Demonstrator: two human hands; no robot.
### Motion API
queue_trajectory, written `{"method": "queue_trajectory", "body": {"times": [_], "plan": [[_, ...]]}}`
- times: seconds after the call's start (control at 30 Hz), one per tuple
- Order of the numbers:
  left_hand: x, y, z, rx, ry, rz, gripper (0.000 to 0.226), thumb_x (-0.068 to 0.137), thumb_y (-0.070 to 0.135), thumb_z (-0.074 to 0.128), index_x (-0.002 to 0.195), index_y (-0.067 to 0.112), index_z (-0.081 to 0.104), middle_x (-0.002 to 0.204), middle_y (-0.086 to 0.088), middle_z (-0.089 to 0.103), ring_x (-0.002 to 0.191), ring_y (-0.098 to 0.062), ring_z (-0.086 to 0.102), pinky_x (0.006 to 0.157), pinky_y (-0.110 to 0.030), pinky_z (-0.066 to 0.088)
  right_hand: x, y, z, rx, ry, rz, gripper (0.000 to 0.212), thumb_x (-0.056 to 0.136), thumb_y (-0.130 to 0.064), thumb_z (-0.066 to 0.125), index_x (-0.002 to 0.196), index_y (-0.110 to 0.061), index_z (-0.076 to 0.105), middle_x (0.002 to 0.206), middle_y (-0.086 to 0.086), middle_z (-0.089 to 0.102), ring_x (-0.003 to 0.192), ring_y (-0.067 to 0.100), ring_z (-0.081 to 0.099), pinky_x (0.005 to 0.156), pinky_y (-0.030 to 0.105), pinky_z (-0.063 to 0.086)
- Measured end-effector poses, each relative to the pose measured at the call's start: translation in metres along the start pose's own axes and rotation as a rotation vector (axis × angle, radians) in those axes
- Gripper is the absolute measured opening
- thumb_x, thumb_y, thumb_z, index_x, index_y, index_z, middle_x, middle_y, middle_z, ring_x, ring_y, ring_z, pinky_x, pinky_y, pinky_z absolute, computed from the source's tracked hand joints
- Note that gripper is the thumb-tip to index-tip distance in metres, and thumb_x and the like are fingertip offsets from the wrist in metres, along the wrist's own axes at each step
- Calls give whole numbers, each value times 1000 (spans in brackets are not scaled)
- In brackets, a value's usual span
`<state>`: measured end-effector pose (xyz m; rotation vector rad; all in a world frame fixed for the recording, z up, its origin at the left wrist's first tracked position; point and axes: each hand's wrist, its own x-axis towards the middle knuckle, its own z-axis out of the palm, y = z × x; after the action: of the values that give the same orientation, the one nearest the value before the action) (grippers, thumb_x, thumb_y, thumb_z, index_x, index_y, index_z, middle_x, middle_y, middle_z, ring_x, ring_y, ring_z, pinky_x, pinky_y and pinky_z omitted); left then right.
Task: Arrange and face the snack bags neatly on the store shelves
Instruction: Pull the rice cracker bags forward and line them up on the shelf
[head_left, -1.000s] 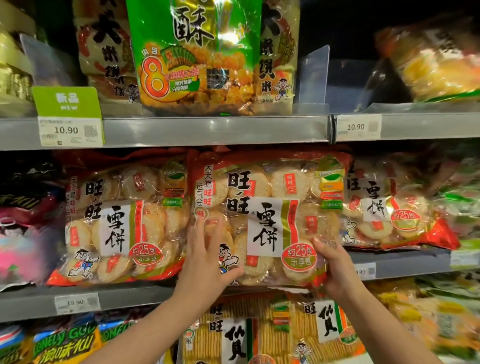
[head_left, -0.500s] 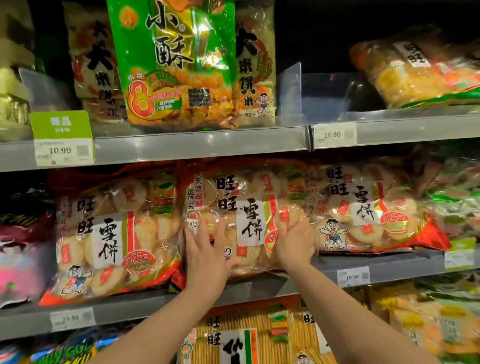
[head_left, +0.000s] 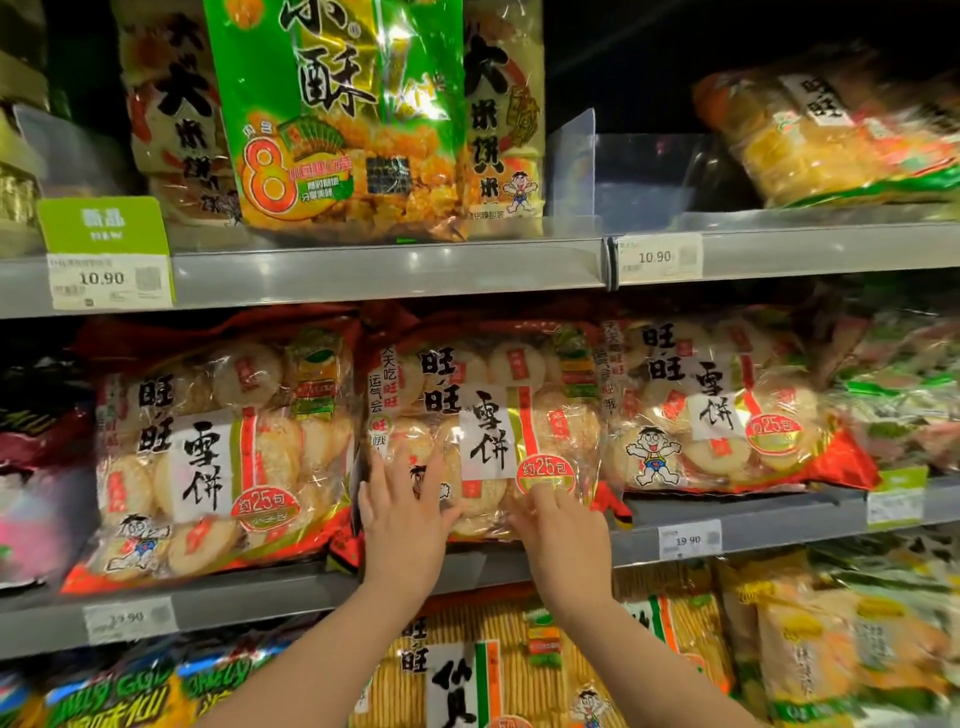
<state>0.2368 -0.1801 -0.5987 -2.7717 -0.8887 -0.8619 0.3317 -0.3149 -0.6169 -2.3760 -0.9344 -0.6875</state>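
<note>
We press the middle cracker bag (head_left: 488, 395) | left hand (head_left: 402, 514) flat, fingers spread, at its 7 o'clock | right hand (head_left: 563, 530) flat at 5 o'clock (fingers straight).

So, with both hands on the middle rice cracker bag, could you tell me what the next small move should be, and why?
Probably press the middle bag gently back. The left hand and right hand lie flat on its lower front, and its red bottom corners seem to hang over the shelf edge, while the right bag sits fully on the shelf.
</note>
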Motion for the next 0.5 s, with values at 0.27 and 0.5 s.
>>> {"method": "queue_trajectory", "body": {"times": [0.27,0.5], "plan": [[-26,-4,8,4,89,284,12,80,27,55,87,23,64,79,6,59,73,-18,57,74,-37,37,-11,-1,11,72,35,-40,16,76,-31,71,89,-27,62,76,-8,61,67,15,60,58,25,41],[-17,4,5,-12,-348,142,59,94,53,27,145,22,23,152,1,25,140,-19,21,114,-38,18,2,-6,24,-31,-343,37,106,63,-75,-27,145,-35,26,148,-3,38,138,22,31,113,45,16]]}}
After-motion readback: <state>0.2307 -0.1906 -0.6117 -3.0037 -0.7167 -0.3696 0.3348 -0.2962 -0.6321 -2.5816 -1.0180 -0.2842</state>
